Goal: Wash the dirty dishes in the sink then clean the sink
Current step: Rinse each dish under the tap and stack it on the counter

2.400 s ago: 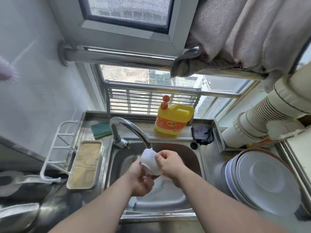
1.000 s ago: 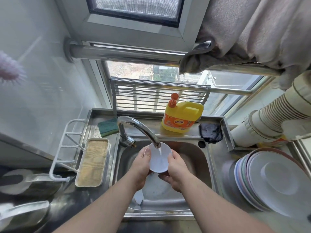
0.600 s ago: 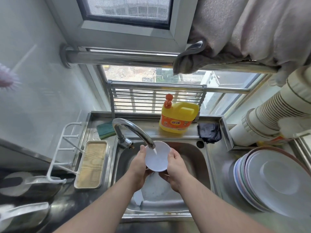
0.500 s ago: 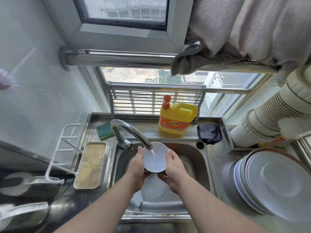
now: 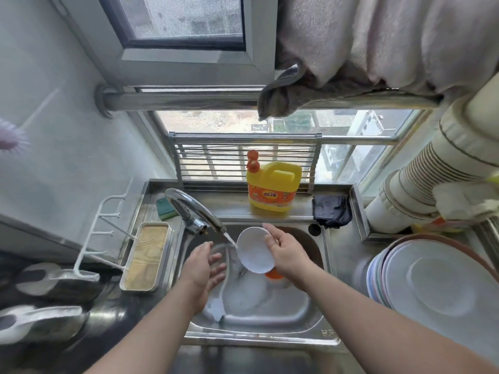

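My right hand (image 5: 283, 255) grips a small white dish (image 5: 255, 249) by its right rim, tilted over the sink (image 5: 259, 323) with the faucet (image 5: 194, 211) stream striking its left edge. My left hand (image 5: 206, 265) hangs just left of it, fingers spread loosely, holding nothing. In the basin below lie pale dishes (image 5: 244, 291) under water and something orange (image 5: 274, 274). On the far ledge stand a yellow detergent jug (image 5: 272, 188), a green sponge (image 5: 165, 208) and a dark cloth (image 5: 332, 213). A stack of plates (image 5: 432, 282) sits on the table to the right.
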